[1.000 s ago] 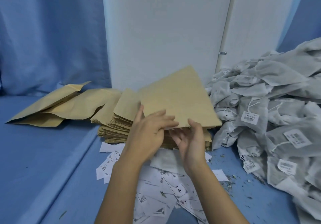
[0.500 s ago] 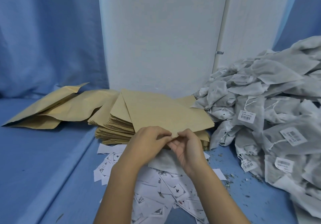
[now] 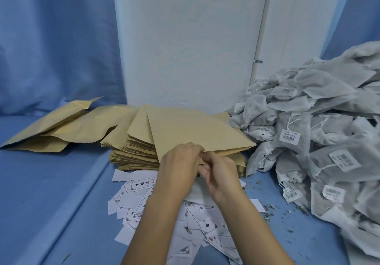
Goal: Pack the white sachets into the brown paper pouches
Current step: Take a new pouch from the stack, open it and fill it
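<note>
I'm laying the lifted pouch (image 3: 195, 131) back on the stack (image 3: 133, 153) at the back edge of the table (image 3: 51, 182). My left hand (image 3: 178, 168) and right hand (image 3: 222, 178) are pinching its near lip open, and the sachets (image 3: 318, 141) are waiting, heaped along the right edge.

Both bare arms reach forward. The left hand (image 3: 178, 168) and right hand (image 3: 223, 177) touch, both curled, pinching the brown pouch (image 3: 195, 129).

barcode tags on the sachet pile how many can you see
4 readable: upper tag, right tag, and two low tags on the sachet pile. Others may be buried or turned away.
</note>
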A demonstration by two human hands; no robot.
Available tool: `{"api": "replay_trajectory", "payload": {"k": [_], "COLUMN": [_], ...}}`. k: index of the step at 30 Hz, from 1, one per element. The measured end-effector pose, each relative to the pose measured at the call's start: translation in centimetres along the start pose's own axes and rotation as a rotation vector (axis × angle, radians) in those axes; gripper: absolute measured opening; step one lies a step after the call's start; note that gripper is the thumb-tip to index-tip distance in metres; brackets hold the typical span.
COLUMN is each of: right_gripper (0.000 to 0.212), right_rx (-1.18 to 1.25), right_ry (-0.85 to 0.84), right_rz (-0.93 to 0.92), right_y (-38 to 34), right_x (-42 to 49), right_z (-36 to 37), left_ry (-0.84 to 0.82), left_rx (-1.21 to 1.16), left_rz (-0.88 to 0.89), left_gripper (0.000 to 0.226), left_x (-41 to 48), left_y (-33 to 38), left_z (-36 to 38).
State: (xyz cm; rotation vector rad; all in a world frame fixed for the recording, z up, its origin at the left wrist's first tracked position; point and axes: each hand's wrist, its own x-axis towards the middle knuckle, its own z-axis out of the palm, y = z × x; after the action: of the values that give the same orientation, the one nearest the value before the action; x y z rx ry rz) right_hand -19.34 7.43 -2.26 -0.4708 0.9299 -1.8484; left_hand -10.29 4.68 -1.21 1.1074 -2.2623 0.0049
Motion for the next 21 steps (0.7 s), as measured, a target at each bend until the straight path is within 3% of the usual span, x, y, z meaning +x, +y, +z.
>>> {"api": "replay_trajectory", "payload": {"k": [4, 8, 12, 15, 18, 21], "right_gripper": [0.037, 0.019, 0.016, 0.013, 0.025, 0.019], "right_rx": [-0.088, -0.079, 0.075, 0.176, 0.193, 0.105], "right_ry": [0.073, 0.010, 0.027, 0.099, 0.183, 0.139], "right_rz": [-0.029, -0.007, 0.072, 0.058, -0.008, -0.070], "right_y": [0.3, 0.3, -0.2, -1.1, -1.5, -1.0], "right_x": [-0.1, -0.4, 0.1, 0.6, 1.2, 1.1], "right_z": [-0.2, 0.1, -0.1, -1.0, -2.4, -2.2], "left_ry": [0.106, 0.179, 0.229, 0.307, 0.245, 0.180], "left_rx": [0.028, -0.016, -0.011, -0.070, -0.114, -0.095], "left_rz": [-0.054, -0.089, -0.033, -0.119, -0.305, -0.340], "left_gripper": [0.018, 0.016, 0.035, 0.049, 0.059, 0.052], "left_x": [-0.2, -0.5, -0.4, -0.6, -0.8, -0.7], "left_y": [0.6, 0.4, 0.5, -1.1, -2.4, -1.8], "left_z": [0.2, -0.2, -0.7, -1.5, -1.8, -1.4]}}
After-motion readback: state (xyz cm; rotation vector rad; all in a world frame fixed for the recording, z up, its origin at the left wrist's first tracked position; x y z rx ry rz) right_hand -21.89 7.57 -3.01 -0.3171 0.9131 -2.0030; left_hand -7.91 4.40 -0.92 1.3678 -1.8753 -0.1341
